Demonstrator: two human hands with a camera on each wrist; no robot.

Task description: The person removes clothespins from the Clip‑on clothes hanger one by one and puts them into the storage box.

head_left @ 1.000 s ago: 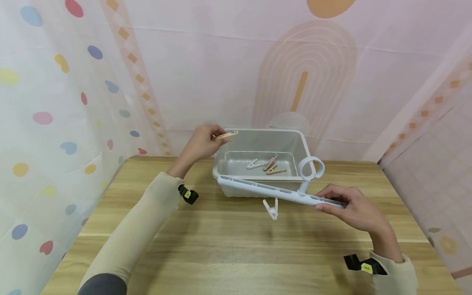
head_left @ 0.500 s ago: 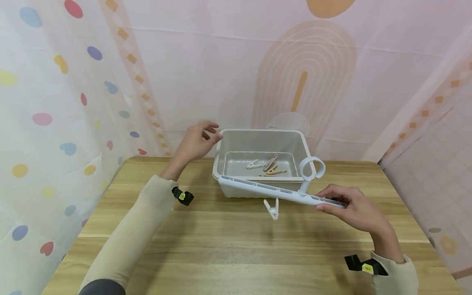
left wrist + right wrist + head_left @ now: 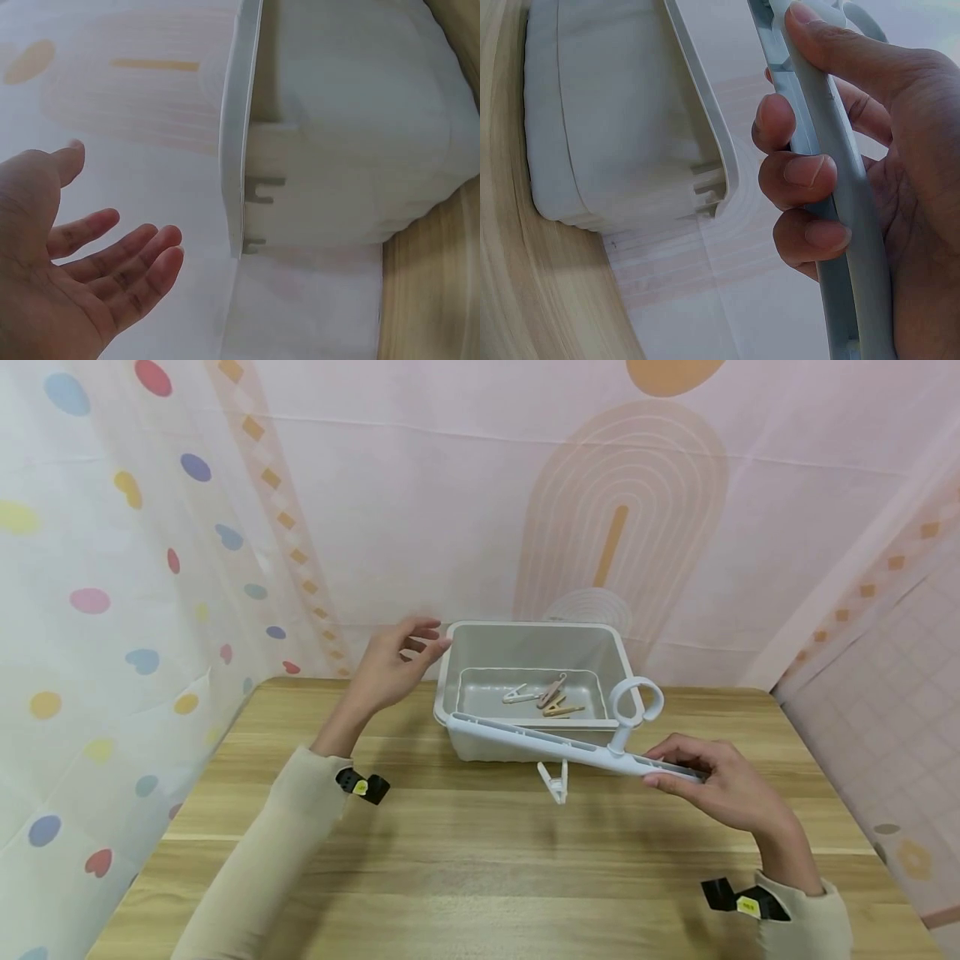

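Note:
My right hand (image 3: 723, 781) grips the right end of a pale blue hanger bar (image 3: 532, 742), which has a ring-shaped hook. In the right wrist view, the fingers curl round this hanger (image 3: 840, 180). A white clothespin (image 3: 555, 785) hangs below the bar. Behind the bar stands a grey plastic bin (image 3: 532, 643). Several clothespins lie on its floor, among them a white one (image 3: 516, 695), a brownish one (image 3: 551, 691) and a tan one (image 3: 562, 711). My left hand (image 3: 393, 664) hovers by the bin's left rim, fingers loosely bent, holding nothing.
The bin stands near the back edge of a wooden table (image 3: 465, 868). Patterned cloth (image 3: 420, 510) hangs behind the table and at both sides. Each wrist wears a black strap (image 3: 363, 785).
The left hand held a tan clothespin at the bin's left rim, then let it go; it has drawn slightly left, away from the bin. The right hand and hanger stay almost still.

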